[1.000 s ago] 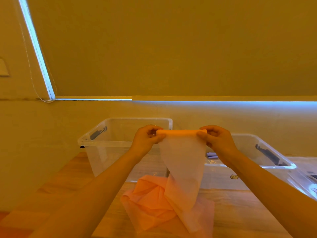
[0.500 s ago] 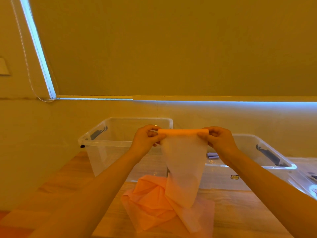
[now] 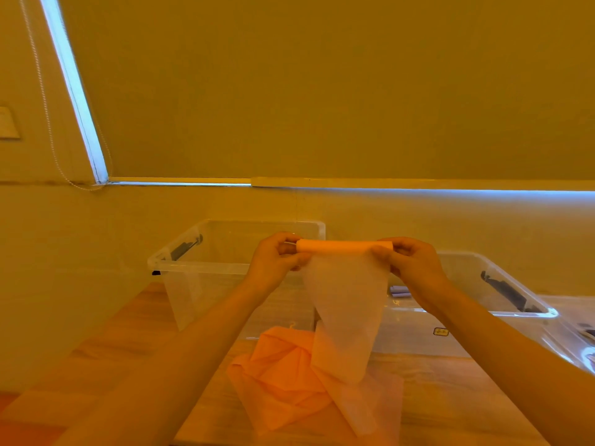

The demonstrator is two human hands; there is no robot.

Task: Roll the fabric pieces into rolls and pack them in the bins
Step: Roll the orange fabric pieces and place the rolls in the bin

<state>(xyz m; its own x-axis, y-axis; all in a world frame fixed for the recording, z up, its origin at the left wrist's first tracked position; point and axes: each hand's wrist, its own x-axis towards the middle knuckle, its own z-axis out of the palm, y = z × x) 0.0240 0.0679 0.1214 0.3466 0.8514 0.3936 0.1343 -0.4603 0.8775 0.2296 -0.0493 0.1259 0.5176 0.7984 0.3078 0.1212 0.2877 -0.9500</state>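
Observation:
A thin orange fabric roll (image 3: 344, 245) is held level in the air above the table. My left hand (image 3: 276, 259) pinches its left end and my right hand (image 3: 410, 263) pinches its right end. From the roll a sheer tail of the same fabric (image 3: 346, 304) hangs down to a crumpled orange fabric heap (image 3: 289, 375) on the wooden table (image 3: 135, 342). Behind my left hand stands a clear plastic bin (image 3: 206, 268). A second clear bin (image 3: 502, 304) stands behind my right hand, with a pale roll (image 3: 399, 290) lying inside it.
Both bins sit at the back of the table against a yellow wall (image 3: 64, 259). A drawn roller blind (image 3: 322, 91) fills the upper view, with a bead cord (image 3: 48, 123) hanging at the left. Another clear container (image 3: 579, 320) shows at the far right edge.
The hanging tail has become shorter as more fabric wound onto the roll. Both hands stay at about the same height.

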